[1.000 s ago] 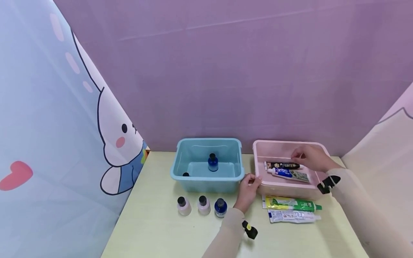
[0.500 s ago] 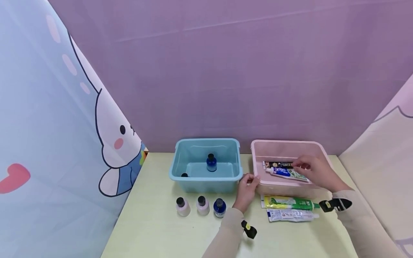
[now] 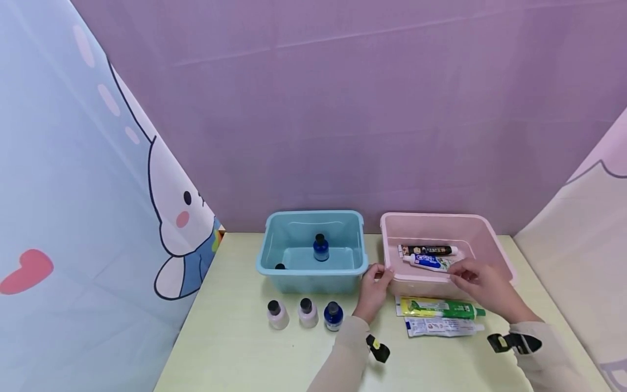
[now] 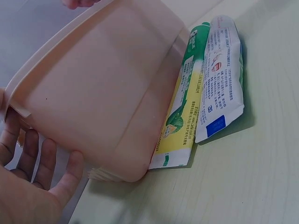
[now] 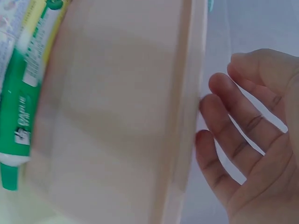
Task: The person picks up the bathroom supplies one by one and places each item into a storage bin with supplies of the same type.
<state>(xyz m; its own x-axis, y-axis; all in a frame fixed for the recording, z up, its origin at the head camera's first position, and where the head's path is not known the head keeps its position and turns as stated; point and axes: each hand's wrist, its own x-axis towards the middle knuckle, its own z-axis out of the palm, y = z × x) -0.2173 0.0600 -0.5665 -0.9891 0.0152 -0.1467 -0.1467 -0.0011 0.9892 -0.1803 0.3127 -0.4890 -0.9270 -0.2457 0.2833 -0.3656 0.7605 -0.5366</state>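
Observation:
In the head view, my left hand [image 3: 373,294] grips the front left corner of a pink plastic bin [image 3: 426,287]. The left wrist view has the thumb at the rim and the left fingers [image 4: 46,161] curled beneath it. Over the bin's front rim is my right hand [image 3: 482,284], loosely bent and holding nothing; in the right wrist view its fingertips [image 5: 208,102] lie right at the rim. Two toothpaste tubes lie inside: a black one [image 3: 430,250] and a blue-and-white one [image 3: 427,262], whose tail is partly hidden by the right hand.
A yellow-green toothpaste tube [image 3: 436,307] and a white one [image 3: 441,327] lie before the pink bin. Left of it stands a blue bin [image 3: 313,280] with a blue bottle [image 3: 321,249] and another black cap [image 3: 280,267]. Two pale bottles [image 3: 277,317] and a blue bottle [image 3: 333,318] stand in front.
My right hand has drawn back from over the black tube to the pink bin's front rim, uncovering that tube. The left hand keeps its hold on the corner.

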